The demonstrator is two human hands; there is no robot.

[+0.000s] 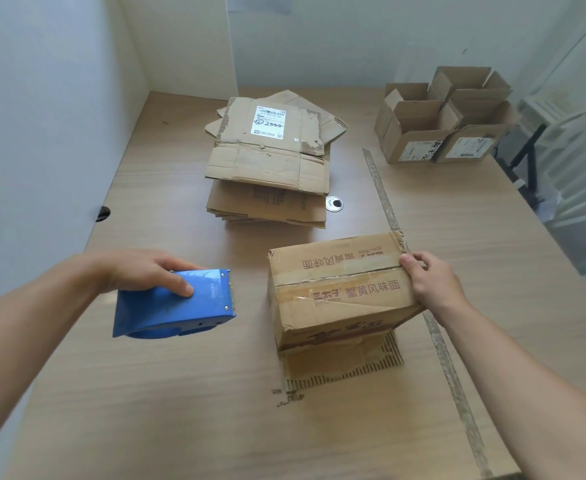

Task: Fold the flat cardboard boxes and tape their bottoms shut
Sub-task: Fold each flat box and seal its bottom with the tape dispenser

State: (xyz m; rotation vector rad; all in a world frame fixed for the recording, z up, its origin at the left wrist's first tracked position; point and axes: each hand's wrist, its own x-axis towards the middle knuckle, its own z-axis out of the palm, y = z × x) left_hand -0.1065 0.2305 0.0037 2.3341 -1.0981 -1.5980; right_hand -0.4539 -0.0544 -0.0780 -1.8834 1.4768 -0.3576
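The long pale wood-grain counter (180, 427) shows a job that looks partly done. Mid-counter lies the thick stack of flattened brown cardboard boxes (270, 168), the top one bearing a white shipping label, and by my reckoning that pile is most of what is left. In the far right corner stands a cluster of folded brown cardboard boxes (433, 126), their tops open and facing up, which I take to be the finished ones. Nearer the person sits the worn brown printed cardboard box (340, 292), folded and turned bottom-up, its two big flaps meeting along a seam across the top. Glossy tape runs along that seam, but I cannot tell whether it is fresh or old. The card is creased and scuffed, and a torn, ribbed flap (347, 368) spreads flat on the counter beneath it. To its left, clear of it, is the blue plastic tape dispenser (177, 306), gripped by the left hand (146, 268) with its fingers curled over the top and the thumb on the side. The right hand (430, 282) holds the box's right end, thumb at the seam's end and fingers wrapped down the side. A dirty strip of old tape (385, 195) runs along the counter behind the box, and a small round metal grommet (334, 204) sits beside the flat stack.
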